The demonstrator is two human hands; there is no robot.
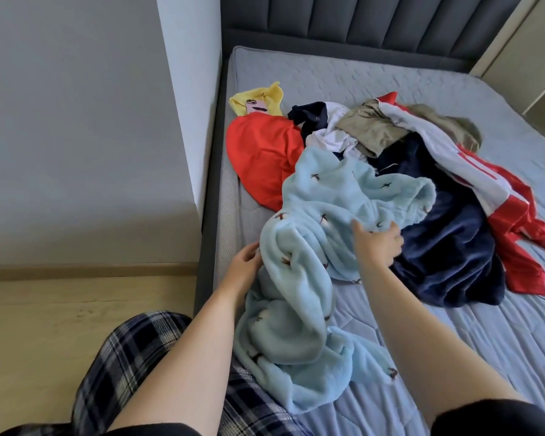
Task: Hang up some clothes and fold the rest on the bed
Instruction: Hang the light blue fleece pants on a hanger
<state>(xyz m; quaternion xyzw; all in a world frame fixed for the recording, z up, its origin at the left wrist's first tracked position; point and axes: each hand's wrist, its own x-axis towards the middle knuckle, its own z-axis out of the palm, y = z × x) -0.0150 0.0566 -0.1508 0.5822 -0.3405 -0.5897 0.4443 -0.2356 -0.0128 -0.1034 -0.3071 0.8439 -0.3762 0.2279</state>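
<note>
Lying crumpled on bed (pixel 453 341) | pale blue fleece garment (pixel 321 247) | small dark motifs

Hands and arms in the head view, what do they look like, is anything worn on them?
The left hand and right hand show no gloves, rings or watch. Both arms are uncovered up to black short sleeves at the bottom edge: the left sleeve and the right sleeve.

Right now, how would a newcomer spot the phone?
Look along the bed's wall-side edge, toward the headboard. A yellow cloth lies there, beyond the red garment, and the phone rests on it. It alone is pink and rigid.
</note>
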